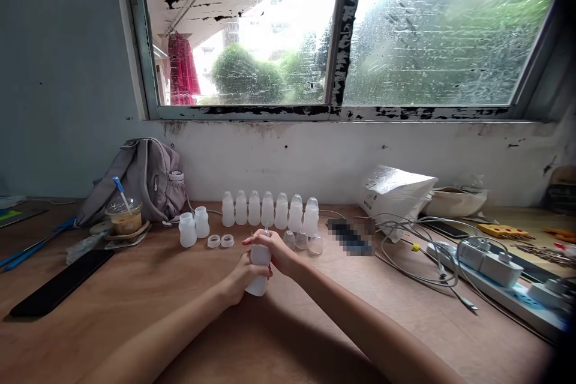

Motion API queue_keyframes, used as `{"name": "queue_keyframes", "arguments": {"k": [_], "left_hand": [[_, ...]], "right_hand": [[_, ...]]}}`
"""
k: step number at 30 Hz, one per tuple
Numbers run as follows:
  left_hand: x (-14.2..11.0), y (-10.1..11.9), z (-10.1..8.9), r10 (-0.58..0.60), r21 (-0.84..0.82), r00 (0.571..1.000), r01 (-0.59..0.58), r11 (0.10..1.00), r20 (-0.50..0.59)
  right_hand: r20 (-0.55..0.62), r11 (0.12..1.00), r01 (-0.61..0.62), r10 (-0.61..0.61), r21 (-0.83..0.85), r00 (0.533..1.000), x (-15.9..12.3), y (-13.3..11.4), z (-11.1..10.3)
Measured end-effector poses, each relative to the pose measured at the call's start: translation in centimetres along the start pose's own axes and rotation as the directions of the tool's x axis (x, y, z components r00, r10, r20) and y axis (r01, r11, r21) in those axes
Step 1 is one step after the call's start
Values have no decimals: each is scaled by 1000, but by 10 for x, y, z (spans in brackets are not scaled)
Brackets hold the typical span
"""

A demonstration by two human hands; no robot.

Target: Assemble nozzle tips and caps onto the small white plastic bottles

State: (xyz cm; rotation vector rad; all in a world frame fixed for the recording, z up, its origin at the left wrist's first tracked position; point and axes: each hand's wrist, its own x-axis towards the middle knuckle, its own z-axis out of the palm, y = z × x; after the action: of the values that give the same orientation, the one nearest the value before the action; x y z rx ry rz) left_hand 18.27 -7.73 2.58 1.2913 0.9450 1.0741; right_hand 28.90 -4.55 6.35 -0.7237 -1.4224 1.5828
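A frosted white baby bottle stands tilted above the table in front of me. My left hand is wrapped round its body. Over its top, my right hand closes from above, and a clear teat tip pokes up past the fingers; the neck is hidden. Two uncapped bottles stand to the left, with two white collar rings lying flat beside them. Behind my hands runs a row of several capped bottles. Three clear dome caps sit just right of my right hand.
At left are a backpack, an iced drink cup and a long black object. To the right lie a blurred-out dark item, a white bag, tangled cables and a power strip. A wall with windows closes the back.
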Motion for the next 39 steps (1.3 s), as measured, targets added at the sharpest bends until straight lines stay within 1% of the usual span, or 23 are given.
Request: {"name": "queue_keyframes", "arguments": {"k": [1, 3, 4, 6, 9, 12, 14, 17, 19, 21, 23, 25, 27, 30, 34, 39], "left_hand": [[-2, 3, -1, -63, -71, 994, 69, 995, 87], [-5, 7, -5, -143, -183, 962, 188, 965, 233], [-7, 9, -6, -147, -226, 950, 213, 951, 276], [-7, 11, -8, -108, -286, 941, 204, 936, 320], [-7, 10, -9, -51, -330, 948, 159, 930, 314], [-5, 10, -10, -48, -353, 962, 145, 924, 269], [-5, 12, -12, -49, -367, 965, 145, 919, 259], [-6, 17, -15, -62, -341, 946, 175, 924, 319], [-7, 19, -16, -73, -294, 925, 191, 937, 372], [-7, 19, -17, -86, -259, 920, 196, 946, 383], [-5, 17, -17, -105, -235, 931, 195, 952, 349], [-3, 14, -18, -121, -206, 941, 193, 959, 316], [-1, 12, -19, -124, -189, 943, 188, 964, 308], [0, 11, -20, -133, -205, 941, 203, 957, 311], [1, 12, -22, -162, -227, 936, 239, 944, 312], [3, 7, -27, -209, -127, 917, 265, 956, 338]], "right_hand": [[50, 1000, -12, 12, 7, 999, -1, -3, -1], [139, 999, -39, 40, -11, 990, -3, -8, -5], [172, 998, -47, 54, -41, 984, -3, -10, -7], [209, 992, -48, 73, -120, 975, -3, -10, -12], [212, 983, -1, 40, -181, 976, -3, -2, -21], [178, 980, 73, -40, -184, 983, -3, 7, -31], [141, 971, 103, -74, -214, 987, -2, 12, -39], [85, 953, 83, -61, -290, 994, -1, 17, -50], [60, 957, 63, -48, -284, 997, -1, 18, -55], [28, 974, 85, -81, -212, 996, -1, 17, -55], [-13, 979, 131, -135, -154, 991, -1, 12, -53], [-38, 973, 163, -172, -161, 984, -1, 6, -48], [-37, 963, 180, -191, -200, 981, 0, -1, -44], [-32, 952, 183, -197, -245, 980, 1, -8, -42], [-50, 951, 160, -179, -265, 983, 3, -10, -46], [12, 956, 162, -164, -245, 986, 1, -10, -50]]}}
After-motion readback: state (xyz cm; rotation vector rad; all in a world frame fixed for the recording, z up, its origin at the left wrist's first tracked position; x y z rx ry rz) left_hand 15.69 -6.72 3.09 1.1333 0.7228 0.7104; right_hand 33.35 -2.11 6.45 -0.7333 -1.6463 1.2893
